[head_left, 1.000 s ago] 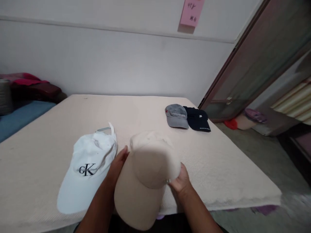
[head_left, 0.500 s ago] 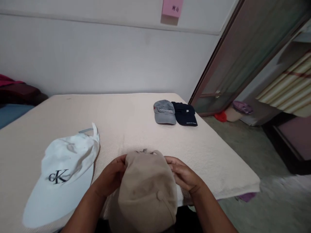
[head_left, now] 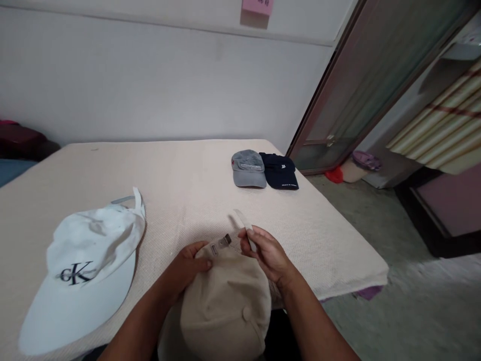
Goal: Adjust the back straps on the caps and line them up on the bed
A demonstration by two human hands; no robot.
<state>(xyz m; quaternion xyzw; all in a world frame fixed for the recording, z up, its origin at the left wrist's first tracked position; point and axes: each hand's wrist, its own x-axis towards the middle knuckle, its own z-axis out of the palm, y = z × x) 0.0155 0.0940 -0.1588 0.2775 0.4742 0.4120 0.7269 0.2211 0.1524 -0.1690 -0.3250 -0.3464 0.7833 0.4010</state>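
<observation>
both hands on the beige cap's back strap

left hand is curled against the rear left rim of the beige cap, thumb and fingertips closed on the fabric just beside the metal buckle. right hand is pinched shut on the loose strap tail, which rises up and away from the buckle. the cap sits at the near edge of the bed, crown up with its top button showing, back opening turned away from the wearer of the camera.

judgement on the step in hand: the strap appears to be under adjustment at the buckle. it would be done well by holding the buckle side firm with the left hand and drawing the tail in line with the strap, not across it, so the webbing does not bunch or twist in the slot.

scene, left to right: a white cap with dark "ck" lettering lies well apart to the left, its own strap standing up at the back. a grey cap and a navy cap lie touching side by side near the far right edge of the bed. a glazed door stands beyond.

not determinable: whether the strap tail is threaded through the buckle; the beige cap's brim, cut off at the lower edge; the left palm, hidden behind the crown; the small lettering on the grey and navy caps; the pink note on the wall, cropped at the top.
</observation>
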